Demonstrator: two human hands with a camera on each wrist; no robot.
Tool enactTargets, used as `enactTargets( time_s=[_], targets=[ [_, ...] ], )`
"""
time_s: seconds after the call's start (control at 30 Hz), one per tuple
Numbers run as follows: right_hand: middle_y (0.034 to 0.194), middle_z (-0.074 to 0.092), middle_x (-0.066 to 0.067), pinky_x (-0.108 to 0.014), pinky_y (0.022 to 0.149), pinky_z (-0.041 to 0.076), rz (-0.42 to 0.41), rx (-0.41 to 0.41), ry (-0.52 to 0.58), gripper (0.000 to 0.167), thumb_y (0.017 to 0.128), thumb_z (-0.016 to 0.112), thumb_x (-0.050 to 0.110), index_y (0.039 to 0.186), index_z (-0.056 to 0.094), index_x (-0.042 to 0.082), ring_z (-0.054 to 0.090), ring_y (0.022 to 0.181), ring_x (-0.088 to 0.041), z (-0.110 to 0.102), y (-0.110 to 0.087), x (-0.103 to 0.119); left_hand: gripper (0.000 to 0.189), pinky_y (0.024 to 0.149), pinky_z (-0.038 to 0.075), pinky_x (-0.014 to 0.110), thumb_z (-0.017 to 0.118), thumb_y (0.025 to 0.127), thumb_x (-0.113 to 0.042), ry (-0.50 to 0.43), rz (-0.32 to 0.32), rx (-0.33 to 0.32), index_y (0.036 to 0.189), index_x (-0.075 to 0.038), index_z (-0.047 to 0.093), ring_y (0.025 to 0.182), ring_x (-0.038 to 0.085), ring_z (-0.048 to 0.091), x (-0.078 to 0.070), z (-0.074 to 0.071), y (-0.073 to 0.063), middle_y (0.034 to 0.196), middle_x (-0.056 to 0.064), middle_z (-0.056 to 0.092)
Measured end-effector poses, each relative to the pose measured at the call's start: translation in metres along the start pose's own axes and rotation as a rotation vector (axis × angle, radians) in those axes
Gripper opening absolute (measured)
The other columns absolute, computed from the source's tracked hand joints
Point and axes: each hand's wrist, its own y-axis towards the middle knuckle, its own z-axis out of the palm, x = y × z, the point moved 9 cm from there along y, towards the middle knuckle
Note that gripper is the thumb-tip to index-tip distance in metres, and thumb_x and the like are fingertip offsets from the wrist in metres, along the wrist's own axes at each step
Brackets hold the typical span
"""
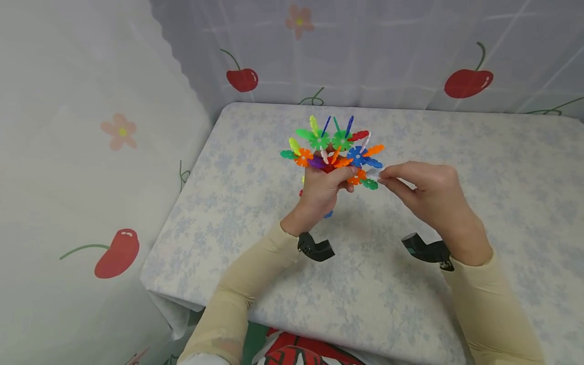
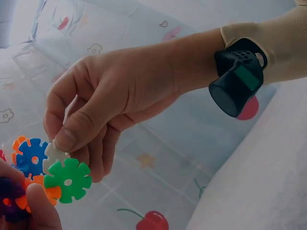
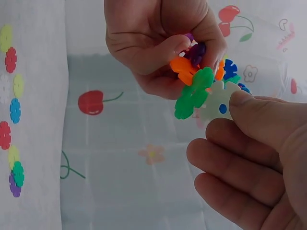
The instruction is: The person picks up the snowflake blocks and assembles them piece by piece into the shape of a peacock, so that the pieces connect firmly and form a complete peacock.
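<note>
My left hand (image 1: 319, 192) grips a cluster of interlocking plastic snowflake discs (image 1: 319, 141) above the table. Green, orange, blue, yellow, red, purple and white discs fan out from it at angles. Thumb and forefinger of my right hand (image 1: 429, 190) pinch a white snowflake disc (image 3: 216, 103) at the cluster's right side. Beside it sits a green disc (image 2: 68, 182), joined near an orange one (image 3: 183, 70). The white disc touches or overlaps the green one; whether their slots are engaged I cannot tell. My left palm hides the cluster's middle.
Below the hands is a table (image 1: 219, 213) with a pale flowered cloth. Several loose discs, among them a red one (image 3: 5, 135) and a blue one (image 3: 15, 110), lie along the left of the right wrist view. A cherry-printed curtain (image 1: 365, 50) hangs behind the table.
</note>
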Motion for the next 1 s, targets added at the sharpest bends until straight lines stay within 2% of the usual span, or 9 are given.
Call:
enactTargets(
  time_s=[0.13,0.23,0.37,0.47,0.57,0.67,0.8,0.9,1.0],
  targets=[
    [0.087,0.079,-0.013,-0.006,0.09,0.049,0.005,0.008,-0.049,0.018,0.084,0.079,0.014,0.094,0.078,-0.001,0.077,0.076,-0.025,-0.001,0.001,0.003,0.036,0.052,0.055,0.021,0.057,0.088,0.018,0.008,0.035,0.026,0.11,-0.011,0.056,0.07,0.009,0.069,-0.002,0.002,0.0,0.09,-0.005,0.072],
    [0.086,0.079,-0.012,-0.025,0.079,0.059,0.016,0.012,-0.085,0.025,0.07,0.087,-0.002,0.093,0.078,-0.001,0.077,0.076,-0.025,0.0,0.001,0.005,0.037,0.052,0.055,0.022,0.058,0.088,0.018,0.034,0.065,0.029,0.117,-0.005,0.055,0.073,0.009,0.07,-0.005,0.002,-0.002,0.093,-0.006,0.072],
    [0.085,0.079,-0.012,-0.04,0.071,0.059,0.023,0.017,-0.1,0.027,0.068,0.089,-0.005,0.092,0.078,-0.001,0.077,0.075,-0.024,0.0,0.001,0.006,0.044,0.053,0.056,0.024,0.06,0.086,0.021,0.071,0.114,0.036,0.125,0.003,0.051,0.075,0.008,0.071,-0.009,0.004,-0.005,0.097,-0.006,0.07],
    [0.084,0.078,-0.011,-0.027,0.076,0.06,0.019,-0.003,-0.077,0.028,0.066,0.089,-0.006,0.092,0.078,0.0,0.076,0.074,-0.023,-0.001,0.002,0.005,0.043,0.053,0.056,0.023,0.058,0.086,0.022,0.057,0.122,0.066,0.122,0.0,0.052,0.075,0.008,0.071,-0.01,0.008,-0.006,0.098,-0.006,0.068],
    [0.083,0.078,-0.013,-0.008,0.085,0.052,0.026,-0.048,-0.011,0.029,0.065,0.089,-0.008,0.092,0.078,-0.001,0.075,0.073,-0.026,-0.003,0.001,0.003,0.039,0.052,0.056,0.022,0.055,0.088,0.022,0.014,0.092,0.098,0.111,-0.009,0.054,0.072,0.008,0.07,-0.009,0.011,-0.006,0.095,-0.005,0.069],
    [0.084,0.078,-0.016,0.001,0.09,0.042,0.05,-0.075,0.039,0.02,0.085,0.082,0.014,0.093,0.078,-0.004,0.074,0.074,-0.028,-0.004,-0.001,-0.001,0.038,0.053,0.056,0.022,0.053,0.09,0.021,-0.024,0.044,0.128,0.104,-0.015,0.056,0.067,0.009,0.068,-0.006,0.013,-0.006,0.089,-0.005,0.07],
    [0.087,0.078,-0.018,0.002,0.092,0.04,0.053,-0.085,0.024,0.054,0.1,0.055,0.045,0.097,0.077,-0.004,0.075,0.076,-0.03,-0.005,-0.002,-0.003,0.035,0.053,0.057,0.022,0.052,0.09,0.02,-0.047,0.012,0.15,0.104,-0.011,0.06,0.065,0.01,0.067,-0.004,0.014,-0.004,0.086,-0.004,0.072],
    [0.087,0.078,-0.017,0.002,0.092,0.039,0.029,-0.114,0.015,0.039,0.098,0.063,0.035,0.098,0.078,-0.001,0.075,0.075,-0.03,-0.006,-0.002,-0.001,0.035,0.054,0.057,0.024,0.052,0.089,0.021,-0.041,0.013,0.15,0.106,-0.009,0.06,0.068,0.011,0.068,-0.004,0.014,-0.004,0.087,-0.004,0.073],
    [0.087,0.078,-0.015,-0.002,0.091,0.045,0.017,-0.103,-0.016,0.015,0.089,0.077,0.012,0.099,0.078,0.001,0.075,0.076,-0.028,-0.004,-0.001,0.001,0.036,0.055,0.058,0.025,0.052,0.09,0.02,-0.03,0.008,0.148,0.107,-0.011,0.058,0.069,0.011,0.069,-0.003,0.013,-0.003,0.091,-0.004,0.071]
  ],
)
